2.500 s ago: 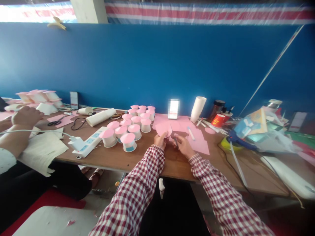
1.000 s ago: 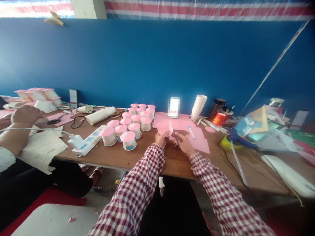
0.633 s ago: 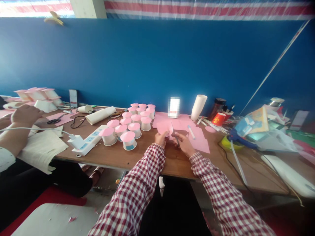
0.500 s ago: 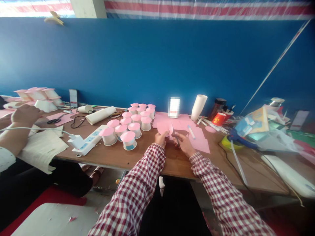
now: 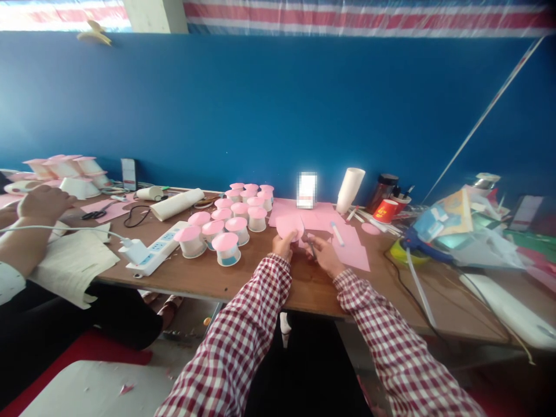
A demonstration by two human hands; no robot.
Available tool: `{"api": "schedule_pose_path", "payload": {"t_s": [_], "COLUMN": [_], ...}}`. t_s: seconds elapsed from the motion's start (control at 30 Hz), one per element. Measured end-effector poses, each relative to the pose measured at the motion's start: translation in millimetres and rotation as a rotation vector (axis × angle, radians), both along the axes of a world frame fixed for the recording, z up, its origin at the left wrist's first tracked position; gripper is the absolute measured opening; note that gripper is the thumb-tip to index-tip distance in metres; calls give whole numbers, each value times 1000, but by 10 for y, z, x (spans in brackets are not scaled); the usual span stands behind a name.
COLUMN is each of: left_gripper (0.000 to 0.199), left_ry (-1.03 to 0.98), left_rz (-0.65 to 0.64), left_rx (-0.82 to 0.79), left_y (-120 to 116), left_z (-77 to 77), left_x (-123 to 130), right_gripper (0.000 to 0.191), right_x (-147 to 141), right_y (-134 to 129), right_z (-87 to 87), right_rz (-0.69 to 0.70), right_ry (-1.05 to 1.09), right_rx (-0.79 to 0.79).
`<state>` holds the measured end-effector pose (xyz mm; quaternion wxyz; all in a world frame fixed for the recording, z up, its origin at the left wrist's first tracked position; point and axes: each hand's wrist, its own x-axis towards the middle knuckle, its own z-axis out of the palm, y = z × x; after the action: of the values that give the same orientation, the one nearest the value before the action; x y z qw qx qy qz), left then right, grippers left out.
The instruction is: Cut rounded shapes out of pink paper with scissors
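Observation:
My left hand (image 5: 283, 246) pinches the lower edge of a rounded pink paper piece (image 5: 287, 225). Close to its right, my right hand (image 5: 325, 253) is closed on dark-handled scissors (image 5: 311, 247), whose blades point up at the right edge of that piece. Behind both hands lie pink paper sheets (image 5: 354, 255) with a pale marker (image 5: 337, 234) on them. Left of my hands stand several white paper cups with round pink tops, the nearest cup (image 5: 226, 249) near the table's front part.
A power strip (image 5: 160, 249), white rolls (image 5: 177, 204) and a co-worker's hand (image 5: 46, 202) are at left. A phone (image 5: 307, 190) stands behind the sheets. Right are an upright roll (image 5: 350, 190), red cups (image 5: 385, 211), plastic bags (image 5: 482, 226) and cables.
The rounded pink piece has tilted and shifted slightly left in my left hand. The scissors and my right hand have barely moved.

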<state>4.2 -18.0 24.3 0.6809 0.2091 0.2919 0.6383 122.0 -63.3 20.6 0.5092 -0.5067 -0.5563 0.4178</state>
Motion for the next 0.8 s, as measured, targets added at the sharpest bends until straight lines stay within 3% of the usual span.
{"api": "schedule_pose_path", "payload": {"t_s": [0.23, 0.8], "left_gripper": [26, 25], "left_ry": [24, 29], "left_rz": [12, 25], "left_rx": [-13, -7], "left_y": [-14, -2], "left_z": [25, 2], "left_x": [-3, 5], "right_gripper": [42, 45], "right_x": [-16, 5], "right_y": [-43, -6], "right_z": [58, 4], "right_rz": [5, -3], "right_ry": [-8, -26], "right_rx": [-24, -23]}}
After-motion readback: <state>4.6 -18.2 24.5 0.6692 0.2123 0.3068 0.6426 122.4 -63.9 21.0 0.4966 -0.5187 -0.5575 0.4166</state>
